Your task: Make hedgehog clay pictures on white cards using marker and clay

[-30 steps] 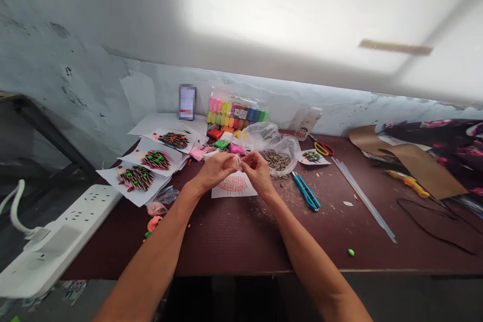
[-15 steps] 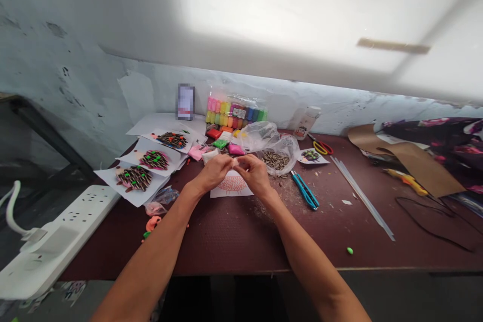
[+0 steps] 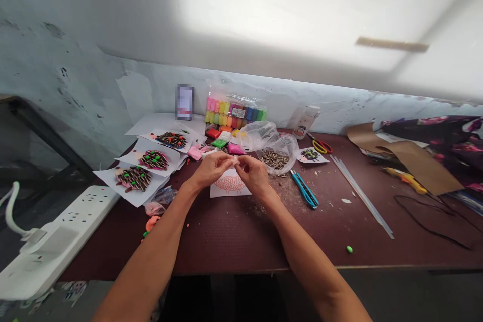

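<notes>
My left hand point(image 3: 212, 168) and my right hand point(image 3: 253, 173) meet above a drawing on white paper point(image 3: 229, 185), a round orange-red shape with short legs. Between their pinched fingertips is a small pale lump point(image 3: 236, 160), mostly covered by the fingers; it could be soft clay, but I cannot tell for sure. Behind the hands lie packets of coloured clay: green point(image 3: 219, 143), magenta point(image 3: 236, 149) and pink point(image 3: 196, 152). A clear plastic bag of striped sunflower seeds point(image 3: 275, 159) lies just beyond my right hand.
Finished-looking seed hedgehogs on paper point(image 3: 133, 178) lie at left, near a white power strip point(image 3: 56, 241). To the right are a teal box cutter point(image 3: 305, 190), scissors point(image 3: 322, 146), clear glue sticks point(image 3: 362, 196) and a yellow glue gun point(image 3: 409, 181). A phone point(image 3: 184, 102) leans on the wall.
Both hands have shifted very slightly, their fingertips parting a little around the pale lump, which shows more now. The things on the table stay where they were.
</notes>
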Motion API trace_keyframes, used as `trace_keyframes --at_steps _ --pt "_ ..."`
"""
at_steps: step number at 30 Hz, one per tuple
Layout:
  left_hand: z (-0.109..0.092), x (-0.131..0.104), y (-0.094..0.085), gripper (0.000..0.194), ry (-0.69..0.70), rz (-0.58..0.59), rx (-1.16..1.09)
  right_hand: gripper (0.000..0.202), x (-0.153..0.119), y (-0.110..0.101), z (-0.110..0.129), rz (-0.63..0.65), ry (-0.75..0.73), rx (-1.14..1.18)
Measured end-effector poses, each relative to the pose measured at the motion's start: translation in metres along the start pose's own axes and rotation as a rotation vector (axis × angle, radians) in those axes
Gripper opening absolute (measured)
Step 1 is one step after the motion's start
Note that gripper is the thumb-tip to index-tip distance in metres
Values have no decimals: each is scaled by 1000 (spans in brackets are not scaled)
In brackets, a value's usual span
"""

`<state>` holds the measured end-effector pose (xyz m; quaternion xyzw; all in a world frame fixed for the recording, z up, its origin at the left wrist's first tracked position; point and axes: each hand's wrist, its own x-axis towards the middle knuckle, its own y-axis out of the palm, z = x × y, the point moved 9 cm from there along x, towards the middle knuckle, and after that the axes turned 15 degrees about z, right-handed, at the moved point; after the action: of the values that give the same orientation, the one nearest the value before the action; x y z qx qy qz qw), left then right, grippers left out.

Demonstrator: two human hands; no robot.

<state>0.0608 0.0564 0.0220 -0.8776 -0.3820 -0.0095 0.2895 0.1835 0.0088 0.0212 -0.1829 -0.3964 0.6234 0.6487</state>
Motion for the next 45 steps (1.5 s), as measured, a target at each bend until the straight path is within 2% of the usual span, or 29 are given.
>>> trace_keyframes --at_steps 4,9,14,22,31,33,35,39,42,45 --pt "10 1 3 40 -50 30 -207 14 1 1 -1 3 -4 26" --pt "26 0 11 46 -145 116 -530 9 -2 1 13 -5 -59 26" --pt "24 -4 21 42 -169 294 -527 11 -3 5 16 33 -82 40" --pt "25 -3 7 44 -189 91 -540 13 -1 3 16 22 -121 35" --pt "14 -1 4 34 -140 52 -480 11 -3 2 20 -13 -118 26" --pt "13 -2 2 33 -124 48 -473 10 -1 4 15 6 -79 147" --pt "14 -3 -1 33 -118 32 -481 12 2 10 9 78 -45 370" --pt "22 -7 -18 38 -145 -88 -474 23 7 19 9 230 -36 863" --pt "34 -11 -30 47 -166 -194 -502 24 7 12 5 176 -20 1063" --pt "46 -13 -41 50 -183 -247 -437 27 8 10 -2 150 32 1142"
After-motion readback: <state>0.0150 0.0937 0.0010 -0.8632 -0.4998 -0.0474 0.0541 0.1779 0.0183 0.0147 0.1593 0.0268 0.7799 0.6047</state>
